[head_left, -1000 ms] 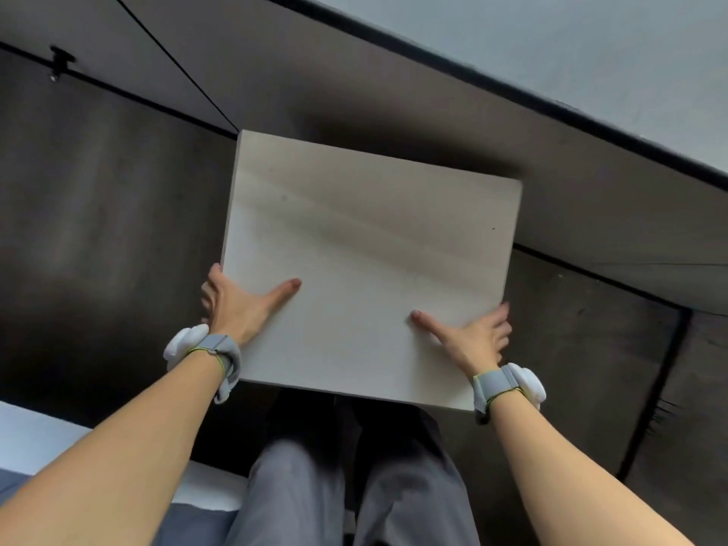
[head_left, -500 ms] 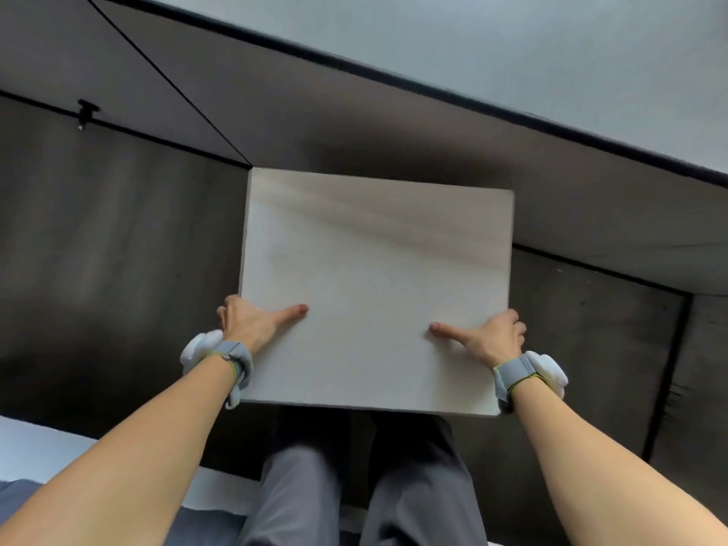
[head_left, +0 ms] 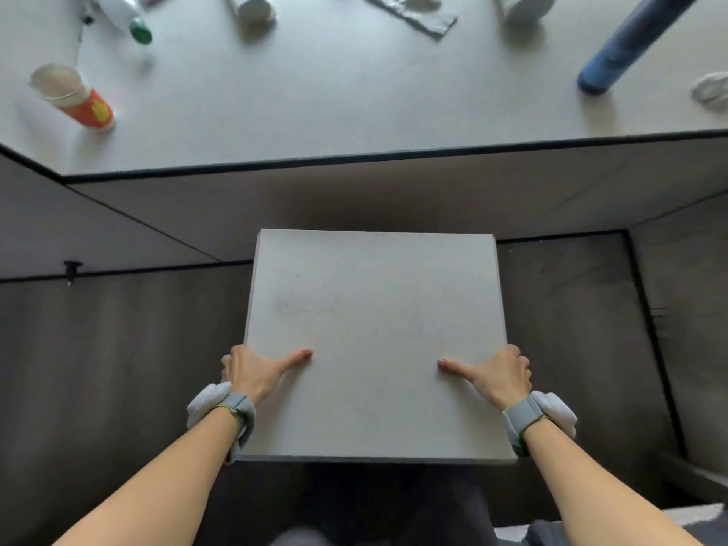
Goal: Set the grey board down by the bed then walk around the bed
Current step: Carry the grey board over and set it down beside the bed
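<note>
I hold the grey board [head_left: 374, 333] flat in front of me, a pale square panel above the dark floor. My left hand [head_left: 256, 370] grips its left edge near the close corner, thumb lying on top. My right hand [head_left: 498, 372] grips the right edge the same way. Both wrists wear grey bands with white pods. The fingers under the board are hidden. A sliver of the bed [head_left: 693, 522] shows at the bottom right corner.
A pale table [head_left: 354, 112] fills the top of the view, its dark edge just beyond the board. On it stand an orange-and-white cup [head_left: 75, 98], a green-capped bottle [head_left: 126, 17], a white cup [head_left: 256, 9], a dark blue cylinder [head_left: 626, 45] and a crumpled wrapper [head_left: 413, 9].
The view has tilted up, bringing the table and its objects into sight. The board has squared up and sits lower in view; both hands keep the same grip.
</note>
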Demonstrator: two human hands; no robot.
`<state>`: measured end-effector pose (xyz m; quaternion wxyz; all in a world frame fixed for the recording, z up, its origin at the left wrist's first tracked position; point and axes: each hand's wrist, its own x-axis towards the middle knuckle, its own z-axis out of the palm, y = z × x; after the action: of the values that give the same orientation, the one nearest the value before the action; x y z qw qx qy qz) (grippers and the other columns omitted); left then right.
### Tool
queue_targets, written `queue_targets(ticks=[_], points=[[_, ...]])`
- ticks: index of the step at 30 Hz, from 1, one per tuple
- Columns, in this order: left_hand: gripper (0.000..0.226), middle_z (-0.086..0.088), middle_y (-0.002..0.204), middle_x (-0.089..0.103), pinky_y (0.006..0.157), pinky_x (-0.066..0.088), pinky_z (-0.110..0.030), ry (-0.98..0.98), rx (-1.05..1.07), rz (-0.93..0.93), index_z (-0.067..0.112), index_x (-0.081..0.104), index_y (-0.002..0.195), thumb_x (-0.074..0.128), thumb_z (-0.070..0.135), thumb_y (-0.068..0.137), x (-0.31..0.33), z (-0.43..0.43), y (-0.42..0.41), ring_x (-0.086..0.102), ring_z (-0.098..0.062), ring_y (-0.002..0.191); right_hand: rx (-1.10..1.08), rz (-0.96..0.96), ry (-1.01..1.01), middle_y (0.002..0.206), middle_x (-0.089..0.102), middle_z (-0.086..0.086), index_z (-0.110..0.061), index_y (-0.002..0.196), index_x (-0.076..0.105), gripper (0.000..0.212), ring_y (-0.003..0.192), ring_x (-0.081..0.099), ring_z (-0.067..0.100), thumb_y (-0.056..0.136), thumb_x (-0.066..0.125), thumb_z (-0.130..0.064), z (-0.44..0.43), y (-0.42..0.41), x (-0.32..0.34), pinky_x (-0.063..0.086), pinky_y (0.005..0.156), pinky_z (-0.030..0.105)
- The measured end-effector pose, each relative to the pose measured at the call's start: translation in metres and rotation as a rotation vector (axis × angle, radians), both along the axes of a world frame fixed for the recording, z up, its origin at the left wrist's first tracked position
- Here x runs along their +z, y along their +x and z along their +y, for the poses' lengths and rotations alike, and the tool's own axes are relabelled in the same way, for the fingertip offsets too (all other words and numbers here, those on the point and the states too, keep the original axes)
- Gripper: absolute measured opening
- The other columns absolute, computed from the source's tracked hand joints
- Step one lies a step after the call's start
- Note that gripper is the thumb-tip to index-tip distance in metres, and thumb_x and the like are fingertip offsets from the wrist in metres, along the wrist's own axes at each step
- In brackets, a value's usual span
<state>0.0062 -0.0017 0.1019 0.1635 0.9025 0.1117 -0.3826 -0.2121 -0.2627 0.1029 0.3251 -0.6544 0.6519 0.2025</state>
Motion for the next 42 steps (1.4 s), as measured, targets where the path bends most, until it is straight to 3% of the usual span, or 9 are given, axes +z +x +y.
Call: queue_targets(ticks=[10, 12, 15, 17, 25, 28, 33, 38, 42], points=[[0.126, -0.02, 0.124, 0.063, 0.101, 0.047, -0.049, 0.01, -0.285, 0.025, -0.008, 0.057, 0.123, 0.076, 0.082, 0.037, 0.014, -0.12, -0.061, 0.052, -0.039, 0.122, -0.207, -0.103, 0.033, 0.133, 0.051, 0.027, 0.008, 0.128, 0.043, 0.124, 0.125, 0.048, 0.043, 0.037, 0.088, -0.064, -0.075, -0.12, 0.009, 0.043, 0.103, 0.054], [0.118, -0.019, 0.114, 0.068, 0.096, 0.051, -0.047, -0.002, -0.336, 0.034, -0.008, 0.063, 0.113, 0.079, 0.079, 0.036, 0.018, -0.157, -0.087, 0.059, -0.037, 0.113, -0.269, -0.126, 0.053, 0.134, 0.052, 0.026, 0.007, 0.128, 0.044, 0.124, 0.125, 0.048, 0.043, 0.037, 0.088, -0.063, -0.1, -0.159, 0.015, 0.044, 0.103, 0.054], [0.088, -0.017, 0.097, 0.076, 0.086, 0.056, -0.045, -0.029, -0.441, 0.099, -0.004, 0.072, 0.093, 0.088, 0.065, 0.04, 0.022, -0.207, -0.106, 0.069, -0.031, 0.091, -0.334, -0.131, 0.049, 0.132, 0.052, 0.026, 0.008, 0.128, 0.043, 0.126, 0.123, 0.05, 0.043, 0.035, 0.087, -0.065, -0.131, -0.207, 0.011, 0.046, 0.1, 0.053], [0.075, -0.012, 0.093, 0.077, 0.085, 0.057, -0.043, -0.024, -0.549, 0.124, 0.001, 0.075, 0.09, 0.091, 0.058, 0.043, 0.012, -0.253, -0.133, 0.071, -0.027, 0.087, -0.417, -0.113, 0.056, 0.132, 0.052, 0.027, 0.008, 0.128, 0.041, 0.129, 0.123, 0.049, 0.043, 0.033, 0.086, -0.068, -0.157, -0.254, 0.007, 0.047, 0.099, 0.053], [0.082, -0.005, 0.09, 0.077, 0.084, 0.059, -0.043, -0.044, -0.815, 0.172, 0.009, 0.076, 0.089, 0.087, 0.068, 0.033, -0.003, -0.422, -0.216, 0.072, -0.024, 0.084, -0.697, -0.139, -0.028, 0.132, 0.054, 0.023, 0.006, 0.126, 0.043, 0.129, 0.125, 0.049, 0.04, 0.03, 0.085, -0.07, -0.23, -0.376, 0.001, 0.046, 0.101, 0.05], [0.072, -0.003, 0.092, 0.078, 0.084, 0.06, -0.04, -0.079, -0.948, 0.19, 0.011, 0.077, 0.089, 0.09, 0.062, 0.04, -0.011, -0.5, -0.254, 0.073, -0.021, 0.083, -0.846, -0.174, -0.033, 0.127, 0.058, 0.021, 0.003, 0.123, 0.047, 0.131, 0.12, 0.053, 0.039, 0.024, 0.083, -0.074, -0.25, -0.426, -0.005, 0.047, 0.101, 0.051], [0.07, -0.009, 0.094, 0.077, 0.087, 0.058, -0.043, -0.127, -1.135, 0.19, 0.006, 0.075, 0.093, 0.091, 0.056, 0.048, -0.013, -0.594, -0.295, 0.072, -0.027, 0.09, -1.004, -0.196, -0.106, 0.12, 0.062, 0.021, 0.004, 0.116, 0.051, 0.121, 0.11, 0.06, 0.037, 0.027, 0.082, -0.073, -0.263, -0.46, -0.009, 0.054, 0.09, 0.047], [0.068, -0.019, 0.096, 0.076, 0.088, 0.056, -0.047, -0.133, -1.295, 0.204, -0.005, 0.073, 0.091, 0.092, 0.048, 0.052, -0.028, -0.694, -0.328, 0.071, -0.033, 0.093, -1.223, -0.17, -0.135, 0.123, 0.059, 0.024, 0.007, 0.119, 0.048, 0.113, 0.117, 0.055, 0.039, 0.038, 0.089, -0.06, -0.289, -0.469, -0.02, 0.05, 0.096, 0.052], [0.06, -0.016, 0.091, 0.076, 0.085, 0.057, -0.044, -0.114, -1.426, 0.204, -0.001, 0.075, 0.082, 0.091, 0.05, 0.054, -0.049, -0.74, -0.332, 0.071, -0.03, 0.089, -1.318, -0.183, -0.161, 0.12, 0.065, 0.023, 0.006, 0.113, 0.055, 0.098, 0.11, 0.062, 0.036, 0.043, 0.092, -0.051, -0.304, -0.465, -0.038, 0.053, 0.091, 0.045]])
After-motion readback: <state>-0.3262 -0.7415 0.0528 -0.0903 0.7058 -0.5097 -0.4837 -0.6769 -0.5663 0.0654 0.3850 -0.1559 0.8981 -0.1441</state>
